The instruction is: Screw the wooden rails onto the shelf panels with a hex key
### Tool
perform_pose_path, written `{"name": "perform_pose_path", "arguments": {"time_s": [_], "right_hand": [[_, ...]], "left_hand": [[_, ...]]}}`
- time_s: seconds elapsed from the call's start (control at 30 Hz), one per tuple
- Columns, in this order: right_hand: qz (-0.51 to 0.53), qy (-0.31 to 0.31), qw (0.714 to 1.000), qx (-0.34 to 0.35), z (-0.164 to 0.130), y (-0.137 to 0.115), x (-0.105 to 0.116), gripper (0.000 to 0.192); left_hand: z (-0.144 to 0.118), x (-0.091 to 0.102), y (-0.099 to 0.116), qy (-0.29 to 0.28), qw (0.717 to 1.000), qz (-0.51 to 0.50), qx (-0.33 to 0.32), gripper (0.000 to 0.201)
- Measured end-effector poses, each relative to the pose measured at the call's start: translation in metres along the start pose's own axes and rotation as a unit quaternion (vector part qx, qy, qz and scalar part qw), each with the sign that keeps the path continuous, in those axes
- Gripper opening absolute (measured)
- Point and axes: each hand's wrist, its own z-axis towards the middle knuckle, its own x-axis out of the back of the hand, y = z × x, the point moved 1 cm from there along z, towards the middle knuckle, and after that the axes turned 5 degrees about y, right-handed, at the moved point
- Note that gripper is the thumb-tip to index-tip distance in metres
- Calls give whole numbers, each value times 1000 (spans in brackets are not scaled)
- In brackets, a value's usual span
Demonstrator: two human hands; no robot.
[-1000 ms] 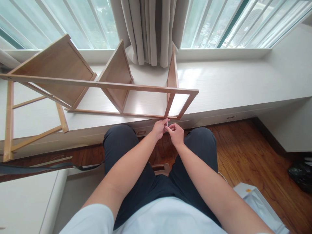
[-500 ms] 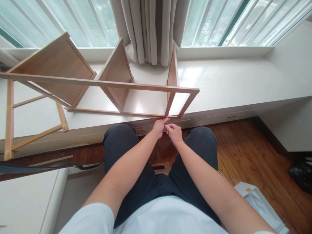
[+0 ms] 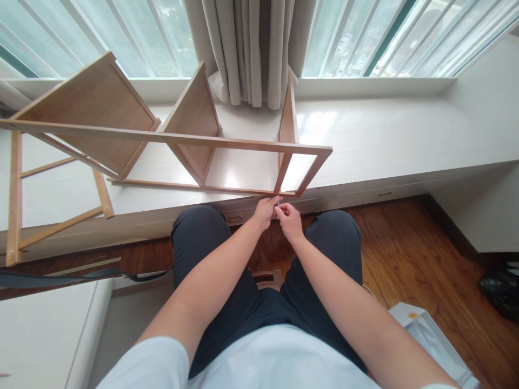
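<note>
A wooden shelf frame (image 3: 227, 142) lies on its side on the white window ledge, with several slanted shelf boards, among them a middle board (image 3: 194, 116). Just under its near lower rail (image 3: 239, 189), my two hands meet close to the right end. My right hand (image 3: 290, 219) pinches a thin metal rod (image 3: 278, 202) that looks like a hex key, held upright. My left hand (image 3: 265, 212) is closed beside it, fingertips at the rod's upper end and by the rail. What the left fingers grip is hidden, and the screw point cannot be made out.
A second wooden frame (image 3: 15, 200) leans over the ledge's front edge at left. Drawer fronts with handles (image 3: 234, 219) run below the ledge (image 3: 385, 129). An open white box (image 3: 430, 340) stands on the wood floor at lower right, near a black bag (image 3: 500, 292). Curtains (image 3: 251, 54) hang behind.
My right fingers have shifted very slightly around the metal rod. My left hand and the shelf frame stay in place.
</note>
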Motion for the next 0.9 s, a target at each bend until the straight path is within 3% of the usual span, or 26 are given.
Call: {"name": "perform_pose_path", "arguments": {"time_s": [0.5, 0.9], "right_hand": [[-158, 54, 981, 97, 2, -3, 8, 27], [-196, 38, 975, 95, 2, -4, 9, 29]], "left_hand": [[1, 1, 0, -12, 1000, -15, 24, 20], [-1, 0, 2, -12, 999, -17, 27, 21]]}}
